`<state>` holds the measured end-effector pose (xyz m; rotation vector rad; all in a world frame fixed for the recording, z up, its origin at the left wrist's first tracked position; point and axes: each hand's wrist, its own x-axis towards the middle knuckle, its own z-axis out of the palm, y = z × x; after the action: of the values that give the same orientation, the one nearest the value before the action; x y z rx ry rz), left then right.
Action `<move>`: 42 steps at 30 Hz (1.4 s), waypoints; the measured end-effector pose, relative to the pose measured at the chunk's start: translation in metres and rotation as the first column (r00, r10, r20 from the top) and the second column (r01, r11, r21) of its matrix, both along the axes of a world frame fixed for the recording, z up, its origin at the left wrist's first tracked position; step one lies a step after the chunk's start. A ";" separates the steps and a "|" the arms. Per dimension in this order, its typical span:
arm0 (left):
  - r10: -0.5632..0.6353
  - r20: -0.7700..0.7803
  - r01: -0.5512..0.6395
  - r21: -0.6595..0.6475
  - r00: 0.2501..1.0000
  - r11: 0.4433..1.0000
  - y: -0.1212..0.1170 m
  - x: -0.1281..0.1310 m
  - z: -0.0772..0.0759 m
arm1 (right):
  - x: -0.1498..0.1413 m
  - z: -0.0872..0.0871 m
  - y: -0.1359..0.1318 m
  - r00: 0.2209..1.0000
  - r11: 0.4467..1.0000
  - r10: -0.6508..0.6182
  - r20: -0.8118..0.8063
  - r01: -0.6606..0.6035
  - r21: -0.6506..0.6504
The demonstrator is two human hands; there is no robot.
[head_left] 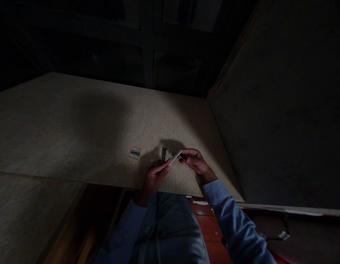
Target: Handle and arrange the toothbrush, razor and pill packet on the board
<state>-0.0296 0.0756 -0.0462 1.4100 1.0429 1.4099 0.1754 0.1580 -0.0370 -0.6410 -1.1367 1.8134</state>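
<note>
Pinching a pale, slim stick (175, 158), the left hand (156, 176) has a narrow, closed grip.

blue sleeves (236, 220), a white stick-like object (175, 158) and a beige, faintly mottled tabletop (147, 110) at centre frame; red floor (211, 233) below.

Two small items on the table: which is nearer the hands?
Dark slim one, just beyond the left hand; the clear-edged one sits farther left.

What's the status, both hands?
Left hand holds pale stick. Right hand holds small dark piece near its tip. Dark tool, clear pack on table.
</note>
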 end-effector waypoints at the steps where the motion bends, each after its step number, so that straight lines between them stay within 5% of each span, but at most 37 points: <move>1: -0.030 0.005 0.030 -0.015 1.000 0.999 0.000 -0.001 0.001 | 0.000 -0.002 0.000 1.000 1.000 -0.007 0.002 0.007 0.003; 10: -0.136 0.029 0.137 -0.040 0.990 0.990 -0.001 -0.002 0.003 | 0.000 -0.003 0.001 0.995 0.996 -0.088 0.048 0.089 -0.022; 16: 0.055 -0.044 -0.051 0.086 0.998 0.995 0.001 0.002 -0.001 | 0.001 -0.003 0.000 1.000 1.000 0.001 -0.002 -0.001 -0.005; 21: 0.096 -0.050 -0.088 0.148 0.994 0.985 0.002 0.002 -0.004 | 0.001 -0.002 -0.001 1.000 1.000 0.004 -0.004 -0.004 -0.017; 30: -0.085 -0.033 0.087 0.063 0.996 0.994 -0.001 -0.002 0.000 | -0.002 0.003 -0.002 0.996 0.997 -0.082 0.021 0.082 -0.005; 42: 0.050 0.007 -0.050 -0.029 0.999 0.998 -0.003 0.003 0.004 | -0.001 0.003 -0.002 1.000 1.000 0.007 -0.003 -0.007 -0.015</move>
<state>-0.0266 0.0730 -0.0422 1.3653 1.0960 1.4291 0.1748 0.1558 -0.0340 -0.6442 -1.1256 1.8298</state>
